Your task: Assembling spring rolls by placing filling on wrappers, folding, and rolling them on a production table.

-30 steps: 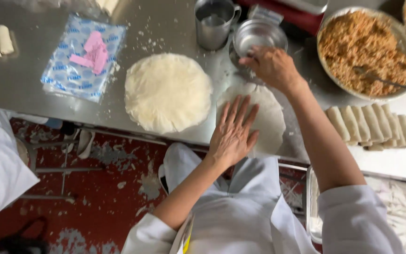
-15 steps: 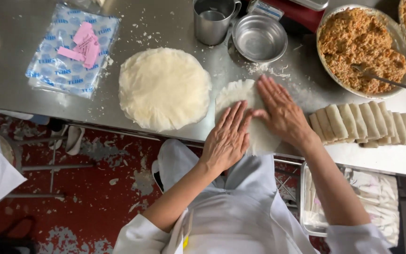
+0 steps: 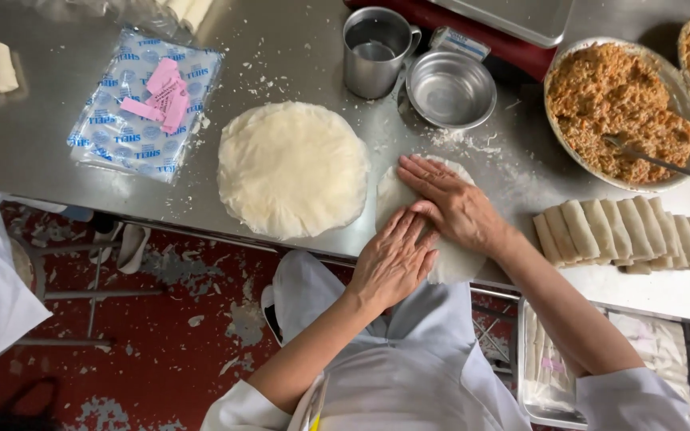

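Head view, looking straight down on a steel table (image 3: 57,128). Both hands lay flat and open, palms down, on a single round wrapper (image 3: 453,259) at the near table edge. The left hand (image 3: 397,259) reached up from below with fingers together, pointing toward the far right; the right hand (image 3: 453,203) came in from the right, forearm slanting, fingers spread and pointing to the far left, its fingertips just overlapping the left hand's. Neither hand gripped anything. The wrapper was a thin disc with no evident long axis; its near rim hung slightly over the table edge. Just beside it, to the left, lay a stack of wrappers (image 3: 293,168). Beyond stood a metal mug (image 3: 373,52) and a small steel bowl (image 3: 450,89); to the right were a filling bowl (image 3: 624,112) and a row of finished rolls (image 3: 620,231).
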